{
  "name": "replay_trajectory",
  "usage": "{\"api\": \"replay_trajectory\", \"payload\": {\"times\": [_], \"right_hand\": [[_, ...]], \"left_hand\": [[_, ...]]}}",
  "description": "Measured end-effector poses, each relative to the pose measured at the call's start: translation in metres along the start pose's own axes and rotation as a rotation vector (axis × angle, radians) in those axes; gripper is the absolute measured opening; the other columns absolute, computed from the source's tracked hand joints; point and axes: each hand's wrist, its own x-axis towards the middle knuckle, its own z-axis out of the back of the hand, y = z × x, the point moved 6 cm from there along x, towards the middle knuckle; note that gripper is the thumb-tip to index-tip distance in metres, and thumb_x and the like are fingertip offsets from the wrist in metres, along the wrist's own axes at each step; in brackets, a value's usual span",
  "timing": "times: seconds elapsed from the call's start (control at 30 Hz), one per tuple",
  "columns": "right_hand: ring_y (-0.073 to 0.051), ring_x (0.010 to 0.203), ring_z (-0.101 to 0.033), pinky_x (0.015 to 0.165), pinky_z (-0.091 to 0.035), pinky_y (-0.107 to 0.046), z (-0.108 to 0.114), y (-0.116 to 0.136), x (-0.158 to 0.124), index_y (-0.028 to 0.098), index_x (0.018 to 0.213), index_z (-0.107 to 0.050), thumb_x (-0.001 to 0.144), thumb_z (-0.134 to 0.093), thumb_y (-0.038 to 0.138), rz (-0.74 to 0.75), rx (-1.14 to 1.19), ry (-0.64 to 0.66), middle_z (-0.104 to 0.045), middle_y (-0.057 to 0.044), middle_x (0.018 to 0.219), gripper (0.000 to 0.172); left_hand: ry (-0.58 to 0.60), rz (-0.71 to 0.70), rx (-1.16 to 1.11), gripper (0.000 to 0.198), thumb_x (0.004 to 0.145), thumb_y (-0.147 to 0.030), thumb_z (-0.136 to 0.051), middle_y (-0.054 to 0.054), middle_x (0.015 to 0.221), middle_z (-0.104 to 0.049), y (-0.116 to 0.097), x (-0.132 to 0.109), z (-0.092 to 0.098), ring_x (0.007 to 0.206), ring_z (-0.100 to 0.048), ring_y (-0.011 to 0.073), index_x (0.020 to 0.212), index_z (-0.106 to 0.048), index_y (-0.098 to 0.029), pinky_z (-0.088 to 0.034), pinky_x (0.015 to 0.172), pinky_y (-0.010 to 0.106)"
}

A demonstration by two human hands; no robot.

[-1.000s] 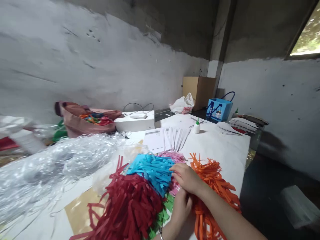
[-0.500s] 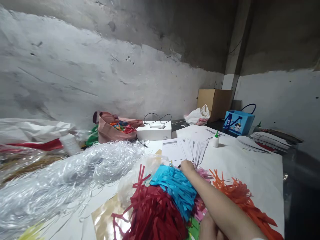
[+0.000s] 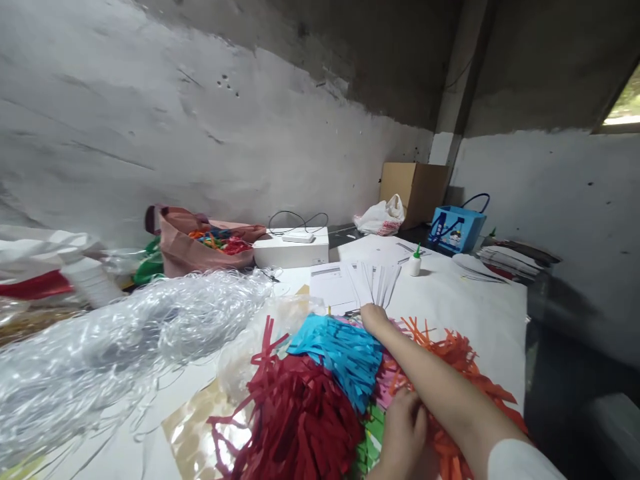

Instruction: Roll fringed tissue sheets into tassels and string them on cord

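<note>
Right hand [image 3: 374,317] at the white strips [image 3: 377,283], left hand [image 3: 404,427] pinning paper fringes [image 3: 345,360] — grips unclear; press evenly, pinch lightly.

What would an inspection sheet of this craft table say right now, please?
Surface: table covered in white paper.
Job's things: red paper fringe, blue paper fringe and orange paper fringe heaped together; white paper strips fanned out beyond.
Clutter: clear plastic strands, pink bag, white box, glue bottle, blue bag, cardboard box.
Hands: right hand stretched past the blue paper fringe, near the white paper strips; left hand rests on the heap under the right forearm.
Cables: black cable looped behind the white box.
Surroundings: stained grey wall, window upper right.
</note>
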Motion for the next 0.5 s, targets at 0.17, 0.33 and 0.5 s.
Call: {"api": "replay_trajectory", "payload": {"times": [0.17,0.33,0.5], "right_hand": [[-0.023,0.106,-0.064,0.090,-0.055,-0.045,0.027,-0.029,-0.020,0.017,0.122,-0.060,0.097,-0.062,0.035,0.021,0.070,-0.036,-0.063,-0.008,0.124,0.031],[-0.021,0.106,-0.065,0.094,-0.053,-0.044,0.051,-0.064,-0.108,0.016,0.114,-0.065,0.098,-0.061,0.031,0.240,0.174,-0.083,-0.067,-0.007,0.118,0.022],[-0.018,0.096,-0.066,0.091,-0.047,-0.032,0.027,-0.078,-0.205,0.024,0.100,-0.075,0.091,-0.067,0.018,0.400,0.198,-0.058,-0.074,-0.002,0.099,0.014]], "left_hand": [[0.006,0.051,0.013,0.026,0.086,-0.023,-0.050,0.012,0.085,-0.074,0.007,0.004,0.003,0.083,-0.067,0.0288,0.089,-0.075,-0.017,-0.052,0.077,0.042],[0.005,0.078,-0.023,0.027,0.088,-0.032,-0.051,0.012,0.091,-0.076,0.007,0.006,0.006,0.087,-0.070,0.0296,0.092,-0.073,-0.017,-0.053,0.081,0.044],[-0.021,0.102,-0.058,0.023,0.088,-0.034,-0.055,0.011,0.095,-0.075,0.006,0.007,0.007,0.090,-0.071,0.0283,0.099,-0.067,-0.018,-0.055,0.082,0.042]]}}
